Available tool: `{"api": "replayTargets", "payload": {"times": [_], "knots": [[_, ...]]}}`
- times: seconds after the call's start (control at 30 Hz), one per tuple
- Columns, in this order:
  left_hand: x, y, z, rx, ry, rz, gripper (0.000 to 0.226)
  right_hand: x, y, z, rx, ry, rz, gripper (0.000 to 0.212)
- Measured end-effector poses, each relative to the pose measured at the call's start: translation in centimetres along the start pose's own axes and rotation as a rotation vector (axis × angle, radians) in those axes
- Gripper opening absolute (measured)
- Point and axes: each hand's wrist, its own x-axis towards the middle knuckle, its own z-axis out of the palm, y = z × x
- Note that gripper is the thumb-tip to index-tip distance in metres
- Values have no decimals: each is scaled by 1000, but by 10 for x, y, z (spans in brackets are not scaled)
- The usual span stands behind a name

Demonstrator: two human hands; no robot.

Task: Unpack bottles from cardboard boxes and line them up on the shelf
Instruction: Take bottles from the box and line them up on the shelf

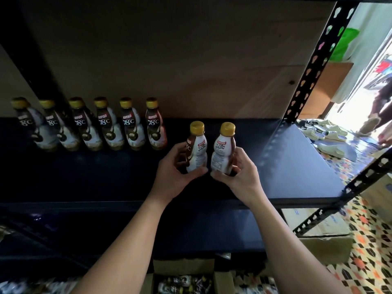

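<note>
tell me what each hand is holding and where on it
The left hand grips one bottle around its lower body; the right hand grips a second bottle the same way, low on its body. Both caps are free.

Your left hand (172,177) holds one bottle (195,148) and your right hand (239,172) holds another bottle (222,149), the two upright and just beside each other over the shelf (297,166). To their left, farther back on the same shelf, a row of six bottles (93,124) stands side by side. Below the shelf's front edge, near you, an open cardboard box (184,270) sits with more bottles inside it. To the right, beyond the shelf's upright post (314,60), sandals (326,132) lie on the floor.
</note>
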Motion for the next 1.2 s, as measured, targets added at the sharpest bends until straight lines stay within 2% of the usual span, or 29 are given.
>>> {"api": "replayTargets", "payload": {"times": [0.1,0.2,0.4,0.63,1.03,1.2], "knots": [[2,-3,-3,-15,-27,6,70,-1,-1,3,-59,39,-32,63],[3,-4,-8,-56,-71,-22,70,0,2,3,-54,-8,-51,71],[4,-8,-10,-124,-29,-86,66,2,10,-2,24,-29,-37,66],[4,-10,-5,-27,32,-44,67,-2,5,5,-78,82,-89,75],[2,-9,-2,44,74,1,73,0,6,12,-237,132,-99,91],[1,-8,-1,114,109,18,74,0,5,12,-249,121,-88,90]]}}
